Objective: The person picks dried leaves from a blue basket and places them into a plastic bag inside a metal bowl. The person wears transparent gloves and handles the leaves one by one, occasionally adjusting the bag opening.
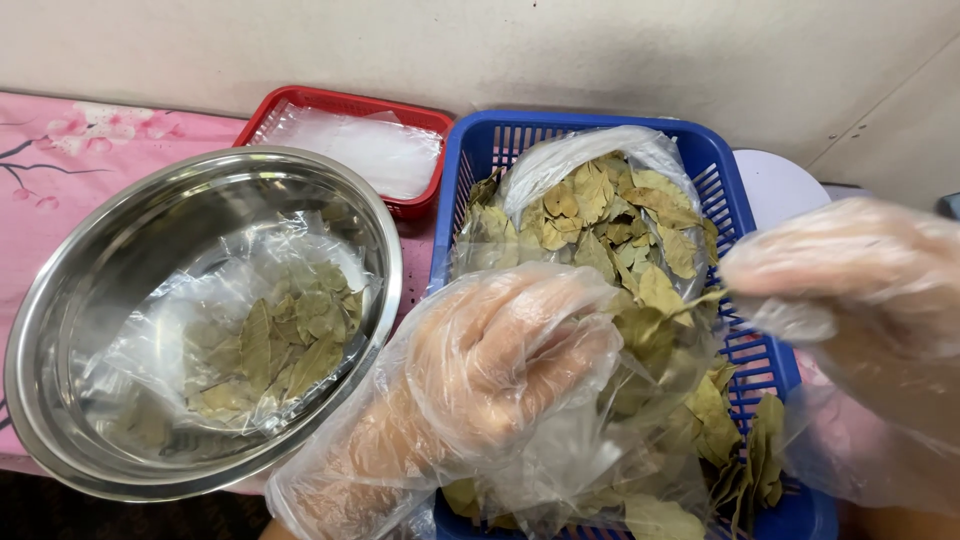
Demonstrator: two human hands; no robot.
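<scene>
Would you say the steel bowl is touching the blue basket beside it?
Apart. In the head view, a strip of pink tablecloth shows between the rim of the steel bowl and the blue basket.

Free room and obstacles:

- Blue basket (742, 205): dried leaves (610, 215) and their clear bag are filling it; the gloved left hand (500, 365) is blocking its near left, the gloved right hand (850, 290) is hanging over its right rim.
- Steel bowl (60, 330), left: standing open from above, a bag of leaves (270, 345) lying inside.
- Red tray (300, 100), far: plastic sheets are covering its bottom.
- Bowl and basket are sitting just beside each other, leaving only a narrow strip of pink cloth.
</scene>
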